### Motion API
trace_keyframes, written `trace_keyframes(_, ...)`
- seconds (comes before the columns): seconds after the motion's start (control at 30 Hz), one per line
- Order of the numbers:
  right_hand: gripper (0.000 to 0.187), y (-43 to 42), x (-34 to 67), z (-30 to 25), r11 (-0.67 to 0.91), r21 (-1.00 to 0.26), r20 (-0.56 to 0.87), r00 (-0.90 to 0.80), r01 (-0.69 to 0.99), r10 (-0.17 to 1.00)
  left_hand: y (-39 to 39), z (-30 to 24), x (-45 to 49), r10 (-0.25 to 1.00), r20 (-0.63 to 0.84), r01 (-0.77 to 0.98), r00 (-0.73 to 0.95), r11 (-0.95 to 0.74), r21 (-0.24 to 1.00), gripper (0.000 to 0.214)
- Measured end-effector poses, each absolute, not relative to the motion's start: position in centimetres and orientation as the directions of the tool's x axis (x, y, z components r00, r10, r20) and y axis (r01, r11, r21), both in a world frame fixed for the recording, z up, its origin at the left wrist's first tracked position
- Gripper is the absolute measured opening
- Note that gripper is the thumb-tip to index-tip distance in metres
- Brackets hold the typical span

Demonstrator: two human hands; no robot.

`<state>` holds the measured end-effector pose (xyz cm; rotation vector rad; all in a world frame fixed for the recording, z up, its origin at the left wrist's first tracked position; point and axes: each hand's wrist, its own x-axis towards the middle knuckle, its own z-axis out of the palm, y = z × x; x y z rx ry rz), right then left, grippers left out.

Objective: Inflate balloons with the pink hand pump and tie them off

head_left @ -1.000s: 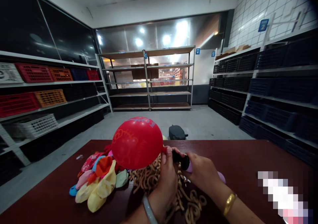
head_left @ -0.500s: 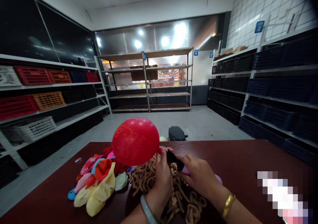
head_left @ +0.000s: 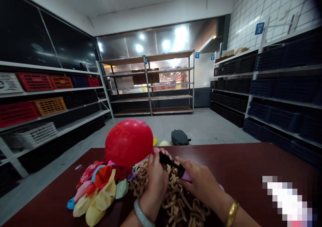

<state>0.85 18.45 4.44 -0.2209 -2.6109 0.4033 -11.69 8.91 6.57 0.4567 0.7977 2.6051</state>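
Observation:
An inflated red balloon with printed markings floats just above the dark red table. My left hand pinches its neck where it meets the black nozzle of a pink hand pump. My right hand is wrapped around the pump's body. Under both hands lies a heap of tan, rope-like loops. To the left of my hands sits a pile of flat balloons in yellow, red, orange, pink and blue.
Metal shelving lines the room: coloured crates on the left, dark crates on the right, bare wooden shelves at the back. A dark bag and two yellowish balloons lie on the grey floor beyond the table.
The balloon, pump and both hands have shifted slightly left and lower in view. My grip on the balloon neck and pump is the same.

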Motion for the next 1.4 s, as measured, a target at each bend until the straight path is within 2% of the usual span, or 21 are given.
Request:
trace_keyframes(0.17, 0.069, 19.7, 1.2, 4.4, 0.958, -0.265, 0.433, -0.875, 0.107, 0.218, 7.2, 8.3, -15.7, 0.309, 0.213, -0.161, -0.927, -0.839, 0.519, 0.028)
trace_keyframes(0.4, 0.065, 20.6, 1.4, 4.0, 0.969, -0.225, 0.439, -0.876, 0.106, 0.198, 6.8, 8.3, -16.9, 0.288, 0.215, -0.152, -0.933, -0.858, 0.491, 0.027)
trace_keyframes(0.53, 0.068, 20.2, 1.5, 4.1, 0.974, -0.191, 0.424, -0.885, 0.12, 0.192, 8.3, 7.2, -14.1, 0.352, 0.188, -0.212, -0.917, -0.828, 0.519, 0.026)
trace_keyframes(0.67, 0.07, 19.6, 1.5, 4.6, 0.974, -0.19, 0.42, -0.887, 0.12, 0.191, 9.7, 5.9, -10.5, 0.459, 0.172, -0.264, -0.872, -0.735, 0.624, 0.024)
trace_keyframes(0.77, 0.07, 19.1, 1.5, 4.9, 0.972, -0.197, 0.421, -0.885, 0.127, 0.201, 10.2, 4.8, -9.0, 0.47, 0.123, -0.249, -0.874, -0.65, 0.718, 0.031)
trace_keyframes(0.93, 0.053, 18.9, 1.4, 5.0, 0.972, -0.181, 0.405, -0.889, 0.153, 0.215, 10.2, 4.0, -9.3, 0.443, 0.145, -0.154, -0.885, -0.571, 0.806, 0.035)
trace_keyframes(1.2, 0.047, 18.9, 1.3, 4.8, 0.968, -0.208, 0.425, -0.878, 0.143, 0.221, 9.9, 4.2, -10.1, 0.437, 0.185, -0.143, -0.88, -0.615, 0.775, 0.031)
trace_keyframes(1.4, 0.043, 18.5, 1.1, 4.8, 0.967, -0.218, 0.427, -0.879, 0.131, 0.215, 9.8, 4.6, -10.4, 0.438, 0.118, -0.235, -0.891, -0.669, 0.705, 0.025)
